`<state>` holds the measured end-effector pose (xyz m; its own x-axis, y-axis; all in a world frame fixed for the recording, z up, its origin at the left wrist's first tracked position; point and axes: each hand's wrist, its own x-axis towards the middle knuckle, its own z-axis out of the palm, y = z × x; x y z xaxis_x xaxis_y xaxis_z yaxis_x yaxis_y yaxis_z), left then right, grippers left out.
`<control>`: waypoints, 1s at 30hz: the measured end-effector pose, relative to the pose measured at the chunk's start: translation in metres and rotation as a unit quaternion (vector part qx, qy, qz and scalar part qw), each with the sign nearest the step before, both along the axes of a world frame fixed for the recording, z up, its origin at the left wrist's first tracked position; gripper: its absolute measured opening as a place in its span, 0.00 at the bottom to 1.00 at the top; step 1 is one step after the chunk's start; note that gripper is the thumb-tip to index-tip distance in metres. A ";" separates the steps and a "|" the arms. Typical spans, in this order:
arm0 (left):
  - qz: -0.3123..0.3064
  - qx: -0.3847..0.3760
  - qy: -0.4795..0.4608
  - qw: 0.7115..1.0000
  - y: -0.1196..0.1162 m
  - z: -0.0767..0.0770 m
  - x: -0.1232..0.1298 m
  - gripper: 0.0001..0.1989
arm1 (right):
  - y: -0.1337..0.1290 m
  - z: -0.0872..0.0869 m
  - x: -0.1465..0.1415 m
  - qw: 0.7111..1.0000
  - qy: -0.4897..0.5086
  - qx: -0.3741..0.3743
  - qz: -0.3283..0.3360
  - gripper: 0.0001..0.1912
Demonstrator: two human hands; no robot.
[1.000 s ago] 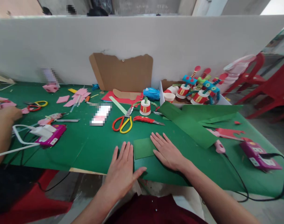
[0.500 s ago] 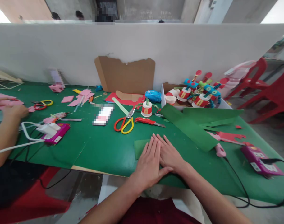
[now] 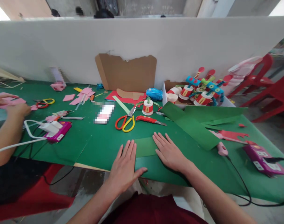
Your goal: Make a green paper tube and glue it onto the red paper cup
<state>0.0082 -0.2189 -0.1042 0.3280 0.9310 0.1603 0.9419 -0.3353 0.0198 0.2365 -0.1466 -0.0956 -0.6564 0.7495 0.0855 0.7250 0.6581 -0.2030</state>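
A small green paper piece [image 3: 145, 147] lies flat on the green table near its front edge. My left hand [image 3: 125, 165] rests palm down at the paper's left end, fingers stretched out and thumb apart. At the right end my right hand [image 3: 170, 152] lies flat, its fingertips over the paper. Beyond the hands are scissors [image 3: 125, 122] with red and yellow handles, a red craft knife [image 3: 148, 119] and a red-and-white paper cup figure [image 3: 148, 106] with folded green arms. Larger green paper sheets [image 3: 198, 127] spread to the right.
A box [image 3: 164, 95] of cup figures stands at the back right. A glue gun [image 3: 222, 149] and a purple power strip [image 3: 264, 160] with a cable lie right. Another person's hands [image 3: 18, 109] handle pink paper at the far left, near a second power strip [image 3: 58, 132].
My left hand has slid left, away from my right hand, uncovering the middle of the small green paper. My right hand stays about where it was. The camera view has shifted slightly.
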 end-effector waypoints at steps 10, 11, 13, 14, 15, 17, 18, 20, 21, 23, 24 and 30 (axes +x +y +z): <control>-0.027 0.038 -0.035 0.998 0.016 0.043 0.043 0.32 | 0.001 -0.003 0.026 0.976 0.184 0.030 -0.113 0.21; -0.050 0.024 -0.038 0.998 0.020 0.043 0.056 0.34 | -0.001 -0.004 0.025 0.981 0.163 0.030 -0.101 0.20; -0.090 -0.009 -0.043 0.995 0.028 0.037 0.079 0.41 | -0.003 -0.005 0.023 0.988 0.116 0.032 -0.094 0.20; -0.097 -0.026 -0.045 0.994 0.032 0.032 0.087 0.45 | -0.004 -0.005 0.022 0.990 0.092 0.033 -0.098 0.20; -0.099 -0.040 -0.048 0.993 0.035 0.026 0.092 0.48 | -0.005 -0.005 0.022 0.992 0.069 0.035 -0.103 0.21; -0.089 -0.057 -0.054 0.993 0.041 0.016 0.095 0.51 | -0.006 -0.004 0.021 0.993 0.032 0.036 -0.108 0.22; -0.082 -0.060 -0.057 0.993 0.042 0.012 0.092 0.51 | -0.007 -0.004 0.021 0.993 0.021 0.037 -0.109 0.22; -0.068 -0.057 -0.059 0.994 0.044 0.007 0.081 0.50 | -0.008 -0.002 0.022 0.993 0.009 0.038 -0.111 0.22; -0.059 -0.056 -0.059 0.995 0.044 0.006 0.073 0.49 | -0.008 -0.002 0.023 0.993 0.007 0.037 -0.112 0.22; -0.040 -0.057 -0.053 0.996 0.042 0.006 0.055 0.48 | -0.009 -0.002 0.023 0.993 0.006 0.036 -0.115 0.22; -0.030 -0.058 -0.049 0.997 0.040 0.007 0.045 0.47 | -0.010 -0.002 0.023 0.992 0.006 0.036 -0.117 0.22; 0.007 -0.044 -0.023 0.999 0.027 0.008 0.010 0.45 | -0.011 -0.002 0.023 0.991 0.003 0.038 -0.130 0.23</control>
